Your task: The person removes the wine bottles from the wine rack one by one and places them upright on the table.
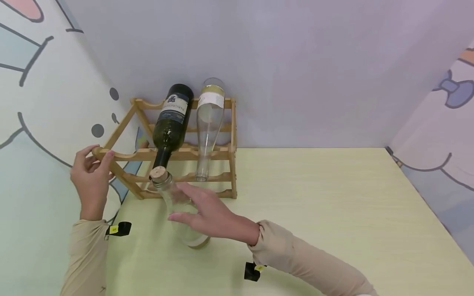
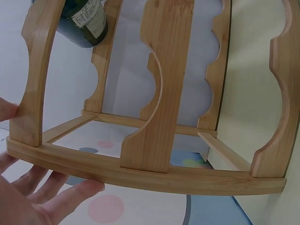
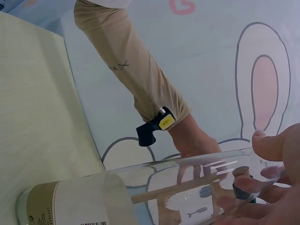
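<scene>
Btl w/ cork, clear glass, is in R hand, thumb & fingers wrapped round it, just near side of wooden rack, over left part of table. Some R fingers hidden in head view; R-wrist cam cuts off neck end, & label runs out of frame, small print unreadable. Can't tell if base touches table. Long axis runs aslant: corked neck points far & left, base near & right. L hand grips rack's near left corner; partly cut off in L-wrist view. Rack holds dark btl, mouth mostly hidden behind cork, &, right of it, 2nd clear btl, both necks pointing near, bases far
</scene>
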A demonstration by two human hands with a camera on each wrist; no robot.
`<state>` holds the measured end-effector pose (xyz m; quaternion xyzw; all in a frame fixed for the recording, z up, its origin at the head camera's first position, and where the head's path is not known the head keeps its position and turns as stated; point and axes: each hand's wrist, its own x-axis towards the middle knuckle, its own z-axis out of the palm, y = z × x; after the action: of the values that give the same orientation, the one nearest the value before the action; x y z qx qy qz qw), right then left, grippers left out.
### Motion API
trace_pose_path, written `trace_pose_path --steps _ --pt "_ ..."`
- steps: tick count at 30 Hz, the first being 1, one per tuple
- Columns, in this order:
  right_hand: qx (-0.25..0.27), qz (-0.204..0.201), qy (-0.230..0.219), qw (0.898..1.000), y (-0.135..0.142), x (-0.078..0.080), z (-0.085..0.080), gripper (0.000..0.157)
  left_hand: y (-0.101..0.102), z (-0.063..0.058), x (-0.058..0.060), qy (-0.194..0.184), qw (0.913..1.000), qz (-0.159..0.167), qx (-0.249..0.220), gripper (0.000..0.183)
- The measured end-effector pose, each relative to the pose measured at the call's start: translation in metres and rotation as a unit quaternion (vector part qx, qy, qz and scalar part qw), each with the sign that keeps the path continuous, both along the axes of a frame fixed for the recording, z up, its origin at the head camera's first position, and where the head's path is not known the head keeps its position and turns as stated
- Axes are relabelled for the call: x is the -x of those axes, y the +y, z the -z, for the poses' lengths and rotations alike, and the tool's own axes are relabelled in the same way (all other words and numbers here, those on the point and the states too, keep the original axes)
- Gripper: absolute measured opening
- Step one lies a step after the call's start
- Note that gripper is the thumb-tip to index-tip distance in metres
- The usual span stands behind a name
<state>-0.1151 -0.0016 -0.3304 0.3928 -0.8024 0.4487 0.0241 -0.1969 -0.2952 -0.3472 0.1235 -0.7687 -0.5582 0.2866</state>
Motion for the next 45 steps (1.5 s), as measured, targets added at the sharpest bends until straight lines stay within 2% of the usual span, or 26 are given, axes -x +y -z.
trace_pose_path --steps 10,19,29,36,45 --pt "0.028 0.007 0.029 0.999 0.005 -0.001 0.0 0.043 0.002 0.0 0.002 0.003 0.9999 0.0 0.01 0.044" --pt "0.064 -0.003 0.006 0.998 0.021 -0.009 -0.008 0.04 0.0 0.004 0.001 0.006 0.9999 -0.006 0.012 0.044" --pt "0.074 -0.013 0.03 0.997 0.04 -0.012 -0.019 0.034 0.0 0.004 0.0 0.015 0.9995 -0.011 0.026 0.043" --pt "0.098 -0.029 0.012 0.995 0.052 -0.011 -0.024 0.034 -0.001 0.006 0.0 0.017 0.9994 -0.014 0.026 0.042" --pt "0.112 -0.012 0.007 0.994 0.065 -0.007 -0.028 0.028 -0.001 0.005 0.002 0.025 0.9991 -0.015 0.032 0.041"
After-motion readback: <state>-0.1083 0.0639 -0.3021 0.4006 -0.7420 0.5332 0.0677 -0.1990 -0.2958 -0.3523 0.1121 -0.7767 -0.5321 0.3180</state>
